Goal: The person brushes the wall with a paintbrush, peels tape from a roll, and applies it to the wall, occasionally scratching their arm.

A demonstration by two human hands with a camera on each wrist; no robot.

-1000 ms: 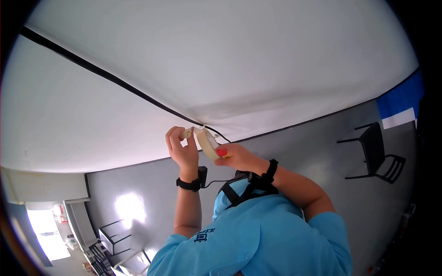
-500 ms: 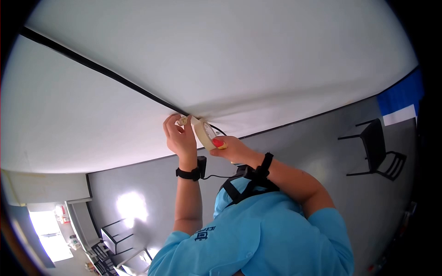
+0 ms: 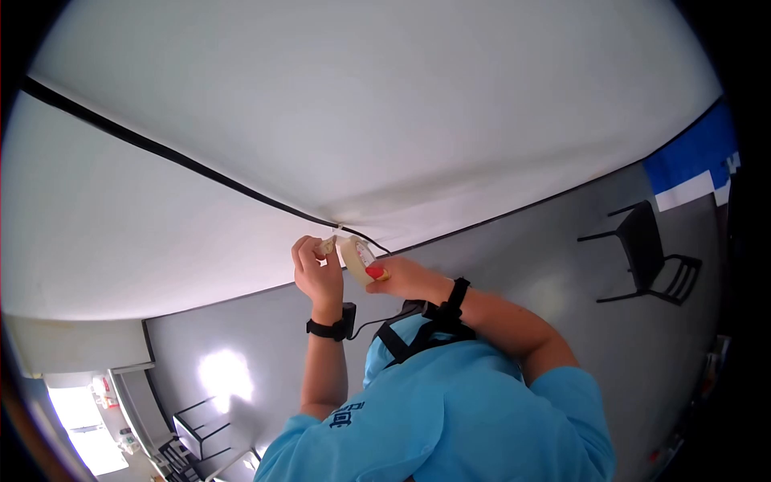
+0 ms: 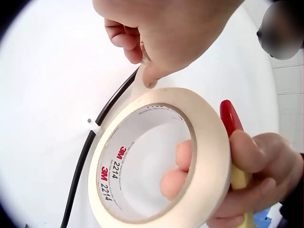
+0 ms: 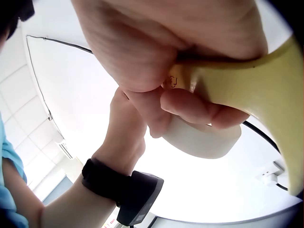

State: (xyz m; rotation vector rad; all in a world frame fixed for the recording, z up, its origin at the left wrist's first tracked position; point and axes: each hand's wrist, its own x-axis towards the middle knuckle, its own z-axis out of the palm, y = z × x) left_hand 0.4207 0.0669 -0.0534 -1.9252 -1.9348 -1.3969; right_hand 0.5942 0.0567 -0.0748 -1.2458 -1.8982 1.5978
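My left hand (image 3: pixel 317 277) pinches the free end of the masking tape, where a short strip (image 4: pixel 137 90) stretches from the roll. A crumpled bit of tape (image 3: pixel 328 246) shows at its fingers. My right hand (image 3: pixel 411 279) grips the cream masking tape roll (image 4: pixel 214 142), with fingertips inside its ring. The same hand also holds a curved yellow handle (image 5: pixel 228 83) with a red end (image 4: pixel 229 116); I cannot tell the tool's kind. Just beyond the roll, a black cable (image 4: pixel 81 166) runs along the white wall, held by a white cable clip (image 4: pixel 94 126).
The wall (image 3: pixel 450 96) fills the upper head view and meets the grey floor (image 3: pixel 514 265). A black chair (image 3: pixel 649 245) stands to the right, other furniture (image 3: pixel 191 434) at lower left. A wall socket (image 5: pixel 271 173) with a plug shows in the right wrist view.
Both hands and the tape roll rose to the cable half a second ago and are now a little below it, showing the clip again. The head view has shifted slightly.
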